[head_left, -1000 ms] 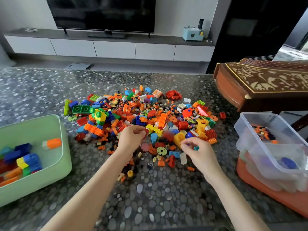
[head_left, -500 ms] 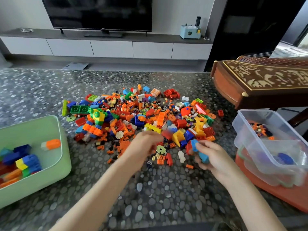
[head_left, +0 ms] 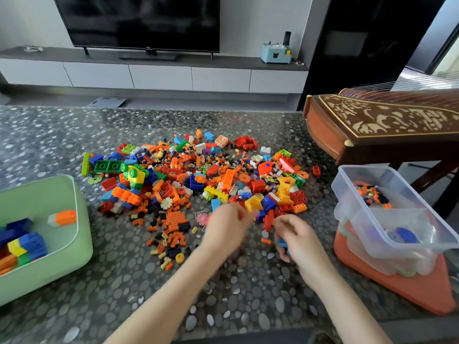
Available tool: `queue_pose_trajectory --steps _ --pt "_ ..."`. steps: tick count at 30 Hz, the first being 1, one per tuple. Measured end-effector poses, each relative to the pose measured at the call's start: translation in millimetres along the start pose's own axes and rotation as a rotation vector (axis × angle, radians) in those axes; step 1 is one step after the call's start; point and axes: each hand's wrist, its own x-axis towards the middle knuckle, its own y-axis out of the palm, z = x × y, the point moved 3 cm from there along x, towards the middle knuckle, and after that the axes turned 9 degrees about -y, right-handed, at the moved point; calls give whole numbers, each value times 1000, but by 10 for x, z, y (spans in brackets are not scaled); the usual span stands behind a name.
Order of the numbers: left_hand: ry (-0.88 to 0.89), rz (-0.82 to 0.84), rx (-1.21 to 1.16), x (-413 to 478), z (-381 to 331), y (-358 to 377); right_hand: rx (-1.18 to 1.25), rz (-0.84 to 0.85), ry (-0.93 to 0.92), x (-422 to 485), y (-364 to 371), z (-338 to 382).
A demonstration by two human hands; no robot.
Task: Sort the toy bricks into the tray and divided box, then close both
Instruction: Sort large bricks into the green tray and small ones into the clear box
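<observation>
A pile of mixed toy bricks (head_left: 198,175) spreads over the middle of the pebble-patterned table. A green tray (head_left: 74,234) at the left holds a few large blue, yellow and orange bricks. A clear divided box (head_left: 347,192) at the right holds small pieces and rests on an orange lid (head_left: 407,286). My left hand (head_left: 227,228) is blurred at the pile's near edge, fingers curled over small pieces. My right hand (head_left: 295,238) sits beside it, fingers curled round small blue bricks (head_left: 283,243).
A carved wooden instrument (head_left: 387,125) stands at the far right beside the table. A TV unit with a screen (head_left: 141,21) lines the back wall. Loose small orange and yellow pieces (head_left: 169,242) lie scattered in front of the pile.
My left hand has slid right along the pile's near edge toward my right hand. My right hand took hold of blue bricks and drew slightly toward me.
</observation>
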Motion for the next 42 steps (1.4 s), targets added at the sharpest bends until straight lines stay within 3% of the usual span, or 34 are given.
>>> queue_pose_trajectory --steps 3,5,9,14,17,19,23,26,31,35,37,39,42 --pt "-436 121 -706 55 306 -400 -408 126 -258 -80 208 49" --pt "-623 177 -1087 67 502 -573 -615 176 -326 -91 383 53" --pt "-736 211 -1306 -17 754 -703 -913 207 -377 -21 648 46" --pt "-692 223 -1431 -191 913 -1036 -852 106 -370 -28 663 130" --pt "-588 36 -1367 -302 1051 -1407 -748 103 -343 -25 749 240" --pt "-520 -149 -1211 -365 1202 -1667 -411 140 -216 -21 882 383" --pt "-494 -519 -463 -528 1611 -2167 387 300 267 -100 1450 719" --pt "-514 -562 -173 -616 1900 -2396 635 412 411 -171 2037 1000" --pt "-549 -542 -135 -568 2175 -2462 691 551 365 -263 2928 1380" --pt "-442 -700 -118 -595 2041 -2473 596 655 296 -262 2958 1407" --pt "-355 -782 -105 -630 1939 -2415 616 587 261 -189 2720 1315" --pt "-242 -803 -71 -658 1777 -2268 533 403 172 -65 2328 1138" --pt "-11 -645 -5 -663 1487 -1888 121 175 -3 49 1640 840"
